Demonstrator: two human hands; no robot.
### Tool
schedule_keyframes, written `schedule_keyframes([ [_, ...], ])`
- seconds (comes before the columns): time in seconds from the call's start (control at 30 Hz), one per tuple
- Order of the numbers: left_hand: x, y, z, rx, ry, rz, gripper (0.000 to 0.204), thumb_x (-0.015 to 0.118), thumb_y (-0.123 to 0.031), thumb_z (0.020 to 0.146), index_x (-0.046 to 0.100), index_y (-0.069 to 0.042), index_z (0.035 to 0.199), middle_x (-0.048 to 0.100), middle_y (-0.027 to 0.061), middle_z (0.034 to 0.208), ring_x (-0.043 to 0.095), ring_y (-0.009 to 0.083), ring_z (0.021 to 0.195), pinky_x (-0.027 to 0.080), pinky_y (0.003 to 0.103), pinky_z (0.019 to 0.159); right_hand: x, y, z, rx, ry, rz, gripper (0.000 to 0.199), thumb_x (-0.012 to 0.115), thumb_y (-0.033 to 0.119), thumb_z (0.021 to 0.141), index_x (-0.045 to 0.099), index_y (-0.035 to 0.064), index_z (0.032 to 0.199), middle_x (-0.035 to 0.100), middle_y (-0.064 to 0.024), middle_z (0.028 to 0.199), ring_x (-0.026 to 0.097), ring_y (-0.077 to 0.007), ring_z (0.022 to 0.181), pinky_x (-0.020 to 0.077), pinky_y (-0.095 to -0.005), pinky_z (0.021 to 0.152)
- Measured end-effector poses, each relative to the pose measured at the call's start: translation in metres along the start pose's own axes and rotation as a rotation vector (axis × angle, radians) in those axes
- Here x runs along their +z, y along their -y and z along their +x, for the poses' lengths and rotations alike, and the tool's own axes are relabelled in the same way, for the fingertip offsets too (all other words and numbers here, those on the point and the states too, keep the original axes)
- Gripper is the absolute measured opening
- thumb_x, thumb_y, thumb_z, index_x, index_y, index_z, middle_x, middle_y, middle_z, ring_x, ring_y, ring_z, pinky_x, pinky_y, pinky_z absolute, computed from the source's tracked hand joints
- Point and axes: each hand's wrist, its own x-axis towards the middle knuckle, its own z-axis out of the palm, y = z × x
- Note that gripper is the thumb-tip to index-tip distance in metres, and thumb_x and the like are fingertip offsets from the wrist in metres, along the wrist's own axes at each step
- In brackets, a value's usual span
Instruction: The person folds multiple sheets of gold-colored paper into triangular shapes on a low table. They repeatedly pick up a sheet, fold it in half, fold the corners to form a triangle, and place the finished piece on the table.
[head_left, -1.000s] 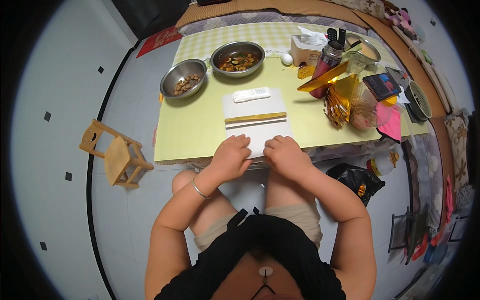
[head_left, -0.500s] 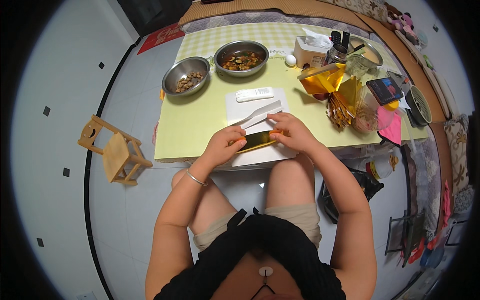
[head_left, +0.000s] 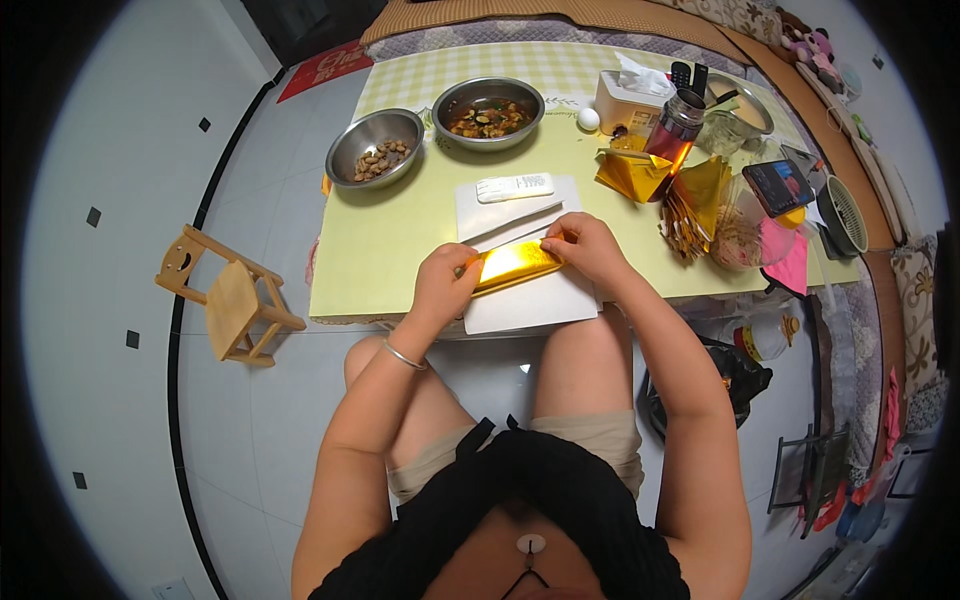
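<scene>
A folded strip of shiny gold foil paper [head_left: 516,266] is stretched between my two hands near the front edge of the table. My left hand [head_left: 443,284] pinches its left end, and my right hand [head_left: 588,252] grips the right end with thumb and fingers. Beneath it lies a white sheet [head_left: 530,309] with a folded flap standing up just beyond the foil. At the far end of the sheet rests a white oblong object [head_left: 514,187]. To the right are a folded gold paper piece [head_left: 632,174] and a fanned bundle of gold paper [head_left: 692,205].
Two metal bowls hold food: nuts in the left bowl [head_left: 345,150], dark liquid with pieces in the other bowl [head_left: 487,88]. An egg [head_left: 588,120], a tissue box [head_left: 620,100], a thermos [head_left: 678,125] and a phone [head_left: 777,188] stand or lie rightward. A small wooden chair [head_left: 232,295] is left.
The foil has turned from a dark, hollow-looking face to a bright gold face. Both hands have shifted their hold, the right hand rising slightly. The view has moved a little.
</scene>
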Motion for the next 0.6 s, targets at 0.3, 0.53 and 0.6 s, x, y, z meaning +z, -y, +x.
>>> schedule_keyframes([
  [0.3, 0.000, 0.000, 0.002, -0.085, -0.006, -0.043, 0.018, 0.069, -0.014, 0.089, 0.072, 0.004, 0.089, 0.071, 0.0105, 0.081, 0.064, 0.0184, 0.072, 0.051, 0.030, 0.068, 0.006, -0.012, 0.014, -0.312, -0.057, -0.068, 0.019, 0.077, 0.023, 0.085, 0.070, 0.0044, 0.084, 0.070, -0.0086, 0.091, 0.063, -0.0263, 0.093, 0.0513, -0.0370, 0.082],
  [0.53, -0.004, -0.002, 0.005, -0.153, -0.073, 0.136, 0.029, 0.070, -0.022, 0.086, 0.062, 0.002, 0.071, 0.058, 0.0173, 0.064, 0.056, 0.0308, 0.057, 0.045, 0.041, 0.058, 0.011, -0.014, 0.044, 0.072, 0.019, 0.014, 0.027, 0.079, 0.031, 0.085, 0.069, 0.0059, 0.083, 0.067, -0.0099, 0.075, 0.063, -0.0240, 0.070, 0.0489, -0.0363, 0.067],
  [0.6, -0.005, -0.004, 0.006, -0.187, -0.089, 0.167, 0.033, 0.070, -0.023, 0.085, 0.059, 0.002, 0.068, 0.056, 0.0181, 0.063, 0.055, 0.0330, 0.057, 0.045, 0.042, 0.057, 0.011, -0.008, 0.049, 0.122, -0.005, -0.088, 0.029, 0.080, 0.035, 0.083, 0.069, 0.0080, 0.082, 0.068, -0.0082, 0.077, 0.065, -0.0245, 0.073, 0.0491, -0.0368, 0.067],
])
